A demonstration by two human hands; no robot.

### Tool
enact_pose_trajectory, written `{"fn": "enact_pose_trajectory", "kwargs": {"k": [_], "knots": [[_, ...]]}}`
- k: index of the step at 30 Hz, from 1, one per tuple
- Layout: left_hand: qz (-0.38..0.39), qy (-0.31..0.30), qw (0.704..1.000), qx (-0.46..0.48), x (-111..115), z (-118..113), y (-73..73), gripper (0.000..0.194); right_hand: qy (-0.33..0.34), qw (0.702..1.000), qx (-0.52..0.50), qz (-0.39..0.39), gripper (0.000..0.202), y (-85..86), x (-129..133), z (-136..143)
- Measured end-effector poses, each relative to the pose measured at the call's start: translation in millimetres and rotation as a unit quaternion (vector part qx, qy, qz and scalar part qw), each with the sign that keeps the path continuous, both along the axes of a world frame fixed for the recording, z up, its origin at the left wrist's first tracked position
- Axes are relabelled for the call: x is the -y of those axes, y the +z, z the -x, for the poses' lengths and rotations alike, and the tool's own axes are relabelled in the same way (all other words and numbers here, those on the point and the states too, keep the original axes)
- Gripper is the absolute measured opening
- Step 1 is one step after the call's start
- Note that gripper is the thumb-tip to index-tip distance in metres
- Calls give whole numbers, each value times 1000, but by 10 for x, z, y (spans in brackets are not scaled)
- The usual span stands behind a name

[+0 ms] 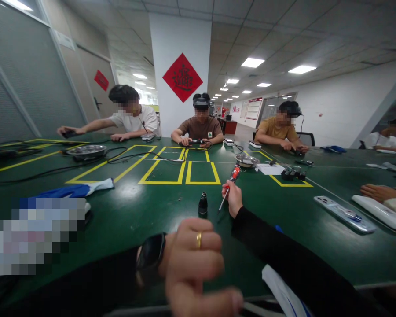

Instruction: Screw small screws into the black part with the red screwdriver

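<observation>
My right hand (232, 198) holds a screwdriver (235, 174) with a red and black handle, its metal shaft pointing down toward the green table (165, 200). My left hand (196, 268) is close to the camera at the bottom middle, slightly blurred, its fingers curled and the thumb stretched to the right. A gold ring and a black watch are on that hand and wrist. Nothing shows in its grasp. Just beyond it, a small black cone-shaped part (203, 204) stands upright on the table, left of the screwdriver tip.
Blue and white gloves (72, 190) lie at left. Metal bowls (87, 151) (247, 160), cables, black parts (292, 174) and yellow tape outlines are farther back. A phone (345, 214) lies at right. Several people sit around the table; a person's hand (383, 192) rests at the right edge.
</observation>
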State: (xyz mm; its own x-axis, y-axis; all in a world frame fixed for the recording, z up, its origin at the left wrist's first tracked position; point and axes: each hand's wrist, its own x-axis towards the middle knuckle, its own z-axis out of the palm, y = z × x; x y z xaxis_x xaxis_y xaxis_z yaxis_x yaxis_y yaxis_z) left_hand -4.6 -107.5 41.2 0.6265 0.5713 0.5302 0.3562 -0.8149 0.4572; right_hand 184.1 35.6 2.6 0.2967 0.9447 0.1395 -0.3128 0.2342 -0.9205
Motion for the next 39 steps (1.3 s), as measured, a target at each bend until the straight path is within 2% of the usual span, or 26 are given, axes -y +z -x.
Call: {"fn": "enact_pose_trajectory", "kwargs": {"k": [2,3,4,6,8,10,11,13,15,19,23,26,31,35,39], "knots": [[-64,-34,995,-76,-547,122,71,49,0,1000,1,-2,25,-8,-5,2],[-108,14,989,-97,-823,246,81,47,1,1000,2,-3,25,-11,-6,4],[-139,94,981,-99,-1089,409,68,47,1,1000,3,-4,25,-12,-5,7],[-145,253,951,-108,-1561,822,-34,53,1,1000,8,-7,25,-7,2,16],[-102,407,900,-115,-1937,1271,-208,67,-1,1000,12,-8,25,2,11,26],[-11,504,854,-131,-2228,1649,-391,81,-4,1000,15,-8,25,10,16,36],[32,528,838,-137,-2349,1784,-467,86,-5,1000,17,-7,25,12,17,40],[84,531,827,-163,-2555,1928,-567,94,-7,1000,20,-3,25,11,15,45],[99,515,831,-185,-2727,1927,-601,98,-10,1000,22,3,25,7,12,46],[98,492,843,-195,-2988,1775,-579,95,-12,1000,25,11,25,10,9,47],[88,432,872,-214,-3074,1702,-575,82,-8,999,29,15,26,40,19,59],[79,360,901,-231,-2971,1652,-591,70,-5,1000,27,9,26,54,20,70],[61,281,930,-230,-2564,1456,-593,61,4,1000,20,2,25,41,8,66],[65,248,947,-193,-2215,1253,-578,57,3,1000,12,0,25,31,11,41],[65,233,955,-171,-1958,1073,-583,57,6,1000,1,0,24,39,20,14]]}}
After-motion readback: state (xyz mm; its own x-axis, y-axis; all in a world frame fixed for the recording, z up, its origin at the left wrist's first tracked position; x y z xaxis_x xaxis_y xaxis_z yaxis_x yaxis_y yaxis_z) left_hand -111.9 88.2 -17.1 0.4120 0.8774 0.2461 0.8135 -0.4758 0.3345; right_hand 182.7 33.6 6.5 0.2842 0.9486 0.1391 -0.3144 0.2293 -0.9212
